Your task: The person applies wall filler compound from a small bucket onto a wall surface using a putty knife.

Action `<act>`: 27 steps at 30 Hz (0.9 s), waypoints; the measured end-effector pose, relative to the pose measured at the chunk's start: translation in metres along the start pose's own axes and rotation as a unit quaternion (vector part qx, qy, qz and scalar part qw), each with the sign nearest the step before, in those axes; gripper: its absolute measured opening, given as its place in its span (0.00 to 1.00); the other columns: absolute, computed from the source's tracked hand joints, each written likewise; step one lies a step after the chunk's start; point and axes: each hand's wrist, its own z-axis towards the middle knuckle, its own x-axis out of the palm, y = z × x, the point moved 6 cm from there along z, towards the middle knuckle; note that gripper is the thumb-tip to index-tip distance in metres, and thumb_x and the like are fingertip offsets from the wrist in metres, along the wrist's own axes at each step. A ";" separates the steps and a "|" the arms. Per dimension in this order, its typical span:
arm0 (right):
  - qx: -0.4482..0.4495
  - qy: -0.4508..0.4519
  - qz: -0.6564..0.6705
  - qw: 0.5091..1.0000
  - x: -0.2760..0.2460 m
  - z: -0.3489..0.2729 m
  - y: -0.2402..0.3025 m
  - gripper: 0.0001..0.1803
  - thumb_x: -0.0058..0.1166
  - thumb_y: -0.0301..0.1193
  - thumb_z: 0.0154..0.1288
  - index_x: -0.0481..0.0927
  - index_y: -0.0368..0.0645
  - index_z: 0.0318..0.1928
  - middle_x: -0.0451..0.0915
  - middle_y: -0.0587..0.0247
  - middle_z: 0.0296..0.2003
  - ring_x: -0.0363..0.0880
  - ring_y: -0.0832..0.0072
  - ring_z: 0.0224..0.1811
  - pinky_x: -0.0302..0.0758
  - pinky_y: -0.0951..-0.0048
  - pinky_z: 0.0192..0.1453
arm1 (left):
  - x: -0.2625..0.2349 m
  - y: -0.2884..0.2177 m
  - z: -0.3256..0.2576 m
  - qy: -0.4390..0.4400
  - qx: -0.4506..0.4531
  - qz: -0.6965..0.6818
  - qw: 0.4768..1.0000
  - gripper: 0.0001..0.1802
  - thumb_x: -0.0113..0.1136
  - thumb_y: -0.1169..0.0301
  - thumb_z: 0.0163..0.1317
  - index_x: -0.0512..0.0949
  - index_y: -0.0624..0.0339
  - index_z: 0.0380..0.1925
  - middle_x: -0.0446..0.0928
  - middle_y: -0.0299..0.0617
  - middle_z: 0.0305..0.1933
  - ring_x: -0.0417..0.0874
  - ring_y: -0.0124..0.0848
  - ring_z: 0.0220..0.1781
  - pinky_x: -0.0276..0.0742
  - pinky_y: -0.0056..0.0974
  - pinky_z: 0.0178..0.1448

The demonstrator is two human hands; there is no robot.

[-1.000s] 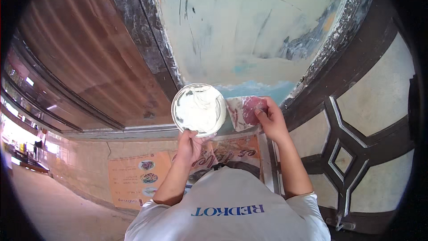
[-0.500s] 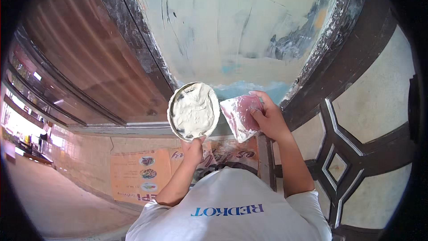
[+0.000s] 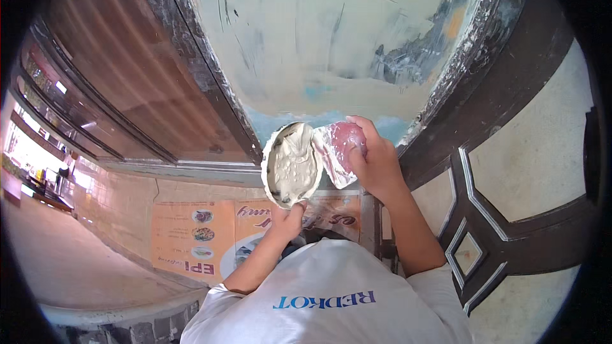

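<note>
My left hand [image 3: 290, 220] grips the lower rim of a shallow round lid [image 3: 265, 172], tilted toward the right. Thick cream-white putty [image 3: 294, 169] covers its inside, with dark patches showing near the edge. A flat pink putty spreader [image 3: 347, 139] is pinched between the thumb and fingers of my right hand [image 3: 377, 162]. White putty smears the spreader's left and lower edges. That left edge is close against the lid's right rim; whether they touch I cannot tell.
Ahead stands a pale green wall panel [image 3: 299, 44] with scratches and grey patches, framed by dark wood posts. A brown slatted panel [image 3: 127, 70] is at left, and a dark door with pale panels [image 3: 532, 146] at right. An orange printed banner [image 3: 191, 229] lies below.
The lid has moved right and tilted more. The spreader has shifted slightly up and left, closing the gap to the lid. My view has shifted a little.
</note>
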 end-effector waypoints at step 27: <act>-0.085 0.074 -0.055 0.992 -0.010 -0.020 -0.044 0.09 0.46 0.23 0.65 0.74 0.42 0.45 0.76 0.53 0.41 0.74 0.52 0.43 0.72 0.59 0.48 | -0.003 0.021 0.005 -0.112 -0.110 -0.362 0.919 0.28 0.50 0.80 0.51 0.65 0.62 0.56 0.76 0.40 0.47 0.80 0.30 0.41 0.79 0.31 0.34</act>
